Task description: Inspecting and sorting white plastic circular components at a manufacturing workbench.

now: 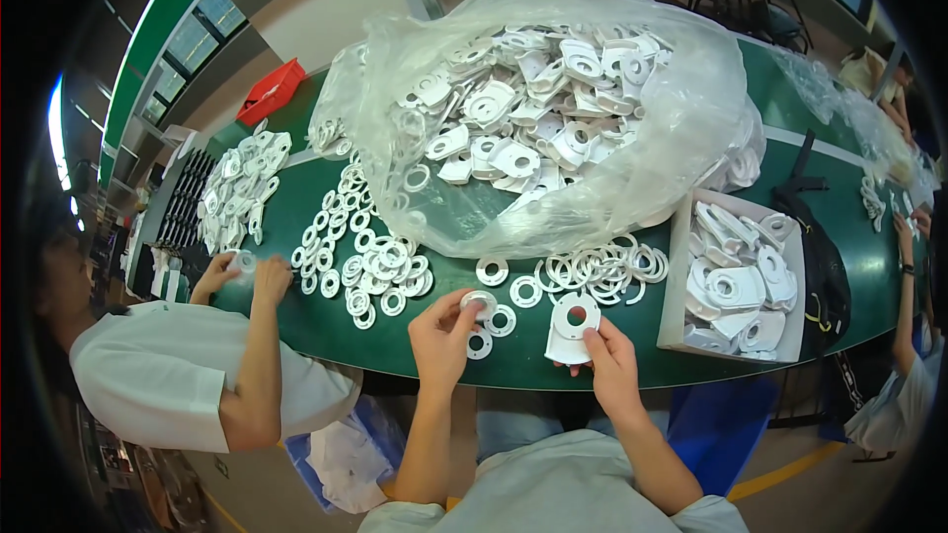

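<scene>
White plate [565, 347] with a round hole sits over the near edge of a green counter [523, 355], clamped in the right hand's [614, 365] fingers. Left hand's [439, 338] fingers pinch a white ring [487, 295]. Loose rings [371, 267] litter the surface; clear bag [681, 153] bulges mid-counter, carton [675, 281] right, red bin [270, 91] far left. Co-worker [158, 365] at left; windows [219, 10] beyond.

Workers [148, 370] at a green bench [866, 266] heaped with parts [494, 101] show a factory.
</scene>
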The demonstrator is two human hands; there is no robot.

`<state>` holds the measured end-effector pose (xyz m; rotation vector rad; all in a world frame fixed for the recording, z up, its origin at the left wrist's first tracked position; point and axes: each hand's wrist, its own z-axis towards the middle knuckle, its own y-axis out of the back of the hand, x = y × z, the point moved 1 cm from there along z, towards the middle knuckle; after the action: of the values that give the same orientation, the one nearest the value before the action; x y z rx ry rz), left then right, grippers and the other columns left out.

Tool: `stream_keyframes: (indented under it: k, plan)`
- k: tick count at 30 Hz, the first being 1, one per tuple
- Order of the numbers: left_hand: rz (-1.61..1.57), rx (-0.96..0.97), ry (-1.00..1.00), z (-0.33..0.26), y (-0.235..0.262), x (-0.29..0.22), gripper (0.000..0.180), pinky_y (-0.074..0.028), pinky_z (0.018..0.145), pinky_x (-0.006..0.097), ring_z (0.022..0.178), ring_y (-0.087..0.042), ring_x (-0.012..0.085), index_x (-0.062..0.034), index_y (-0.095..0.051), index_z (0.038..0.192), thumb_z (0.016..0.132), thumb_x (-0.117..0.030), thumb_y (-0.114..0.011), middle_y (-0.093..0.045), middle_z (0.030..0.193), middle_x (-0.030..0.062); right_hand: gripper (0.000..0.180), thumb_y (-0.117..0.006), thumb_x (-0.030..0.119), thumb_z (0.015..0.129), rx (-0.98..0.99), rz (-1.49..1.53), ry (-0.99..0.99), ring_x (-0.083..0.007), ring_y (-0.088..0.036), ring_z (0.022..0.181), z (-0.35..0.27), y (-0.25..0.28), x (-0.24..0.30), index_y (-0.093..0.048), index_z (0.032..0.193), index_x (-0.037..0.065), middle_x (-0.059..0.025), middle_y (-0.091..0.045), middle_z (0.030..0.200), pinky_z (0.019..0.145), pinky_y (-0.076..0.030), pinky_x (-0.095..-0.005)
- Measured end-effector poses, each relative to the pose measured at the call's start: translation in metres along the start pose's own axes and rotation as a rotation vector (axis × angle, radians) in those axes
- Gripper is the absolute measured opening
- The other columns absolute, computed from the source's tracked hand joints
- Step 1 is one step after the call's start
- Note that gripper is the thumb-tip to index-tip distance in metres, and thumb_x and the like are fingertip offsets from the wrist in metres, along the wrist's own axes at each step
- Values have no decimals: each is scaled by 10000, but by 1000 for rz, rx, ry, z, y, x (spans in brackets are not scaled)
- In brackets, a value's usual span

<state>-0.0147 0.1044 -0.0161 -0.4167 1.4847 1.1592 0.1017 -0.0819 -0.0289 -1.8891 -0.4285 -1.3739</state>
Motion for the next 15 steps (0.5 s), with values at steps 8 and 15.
stream_keyframes:
  k: [8,15]
  plan:
    - [-686,140,253,-34,-17,-33,187,-544,606,252,714,-660,177,82,-632,1019,834,74,-606,-678,877,140,356,-370,207,1010,59,551,-316,-105,-434,511,-4,-16,8,-500,1271,2,-31,-495,653,460,-335,-228]
    - [-585,241,113,-42,-38,-44,290,-499,733,238,832,-614,125,28,-689,1022,746,116,-672,-656,902,68,379,-313,341,1010,561,1123,-712,-87,-293,441,-7,-3,-14,-568,1113,81,0,-383,581,425,-240,-231]
